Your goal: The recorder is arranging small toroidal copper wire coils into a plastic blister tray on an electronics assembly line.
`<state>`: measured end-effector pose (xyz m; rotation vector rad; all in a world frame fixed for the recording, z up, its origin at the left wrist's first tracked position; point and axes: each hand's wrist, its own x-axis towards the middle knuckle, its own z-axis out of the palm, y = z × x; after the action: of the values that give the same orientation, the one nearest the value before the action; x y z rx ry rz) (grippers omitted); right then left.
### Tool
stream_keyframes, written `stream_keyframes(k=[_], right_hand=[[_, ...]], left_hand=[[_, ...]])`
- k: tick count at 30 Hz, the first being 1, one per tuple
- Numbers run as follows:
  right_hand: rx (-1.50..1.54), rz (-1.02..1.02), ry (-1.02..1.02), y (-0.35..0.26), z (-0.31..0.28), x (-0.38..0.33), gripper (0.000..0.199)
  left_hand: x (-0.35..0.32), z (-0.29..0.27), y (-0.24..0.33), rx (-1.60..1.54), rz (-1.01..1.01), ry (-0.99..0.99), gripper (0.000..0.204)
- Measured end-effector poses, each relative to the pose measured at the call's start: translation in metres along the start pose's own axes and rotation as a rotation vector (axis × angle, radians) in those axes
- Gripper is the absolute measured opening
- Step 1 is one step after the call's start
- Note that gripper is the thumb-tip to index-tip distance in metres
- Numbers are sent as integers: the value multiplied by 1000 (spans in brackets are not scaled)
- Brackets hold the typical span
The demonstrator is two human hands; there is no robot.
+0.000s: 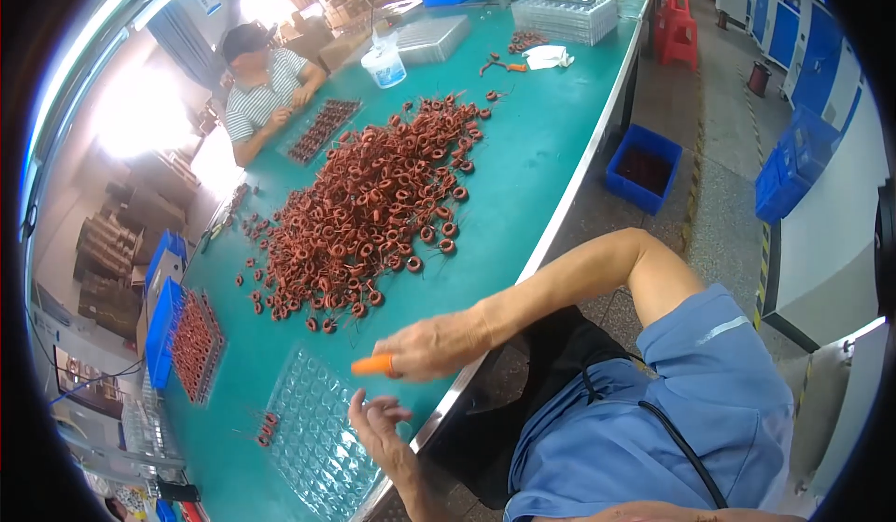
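Observation:
My right hand is closed around an orange-handled tool just above the green table's near edge. My left hand hovers below it with fingers apart, at the edge of a clear plastic pocket tray; I see nothing in it. A few small red-brown wire coils lie in that tray. A large pile of the same ring coils spreads over the table beyond my hands.
A filled tray of coils sits at the left. Another person works over a tray across the table. A white bottle, stacked clear trays, a cloth, blue floor bins and red stools stand farther off.

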<state>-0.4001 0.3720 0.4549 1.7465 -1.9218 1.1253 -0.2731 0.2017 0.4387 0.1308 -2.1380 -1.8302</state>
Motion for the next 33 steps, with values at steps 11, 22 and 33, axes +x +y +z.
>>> stream_keyframes(k=[11,22,33], right_hand=[[120,112,273,-32,-9,-16,34],[944,713,221,-32,-6,-13,32],[-369,-229,385,-54,-3,-2,21]], left_hand=[[2,45,12,-305,37,-1,38],[-4,37,19,-161,162,-126,34],[1,48,12,185,462,278,23]])
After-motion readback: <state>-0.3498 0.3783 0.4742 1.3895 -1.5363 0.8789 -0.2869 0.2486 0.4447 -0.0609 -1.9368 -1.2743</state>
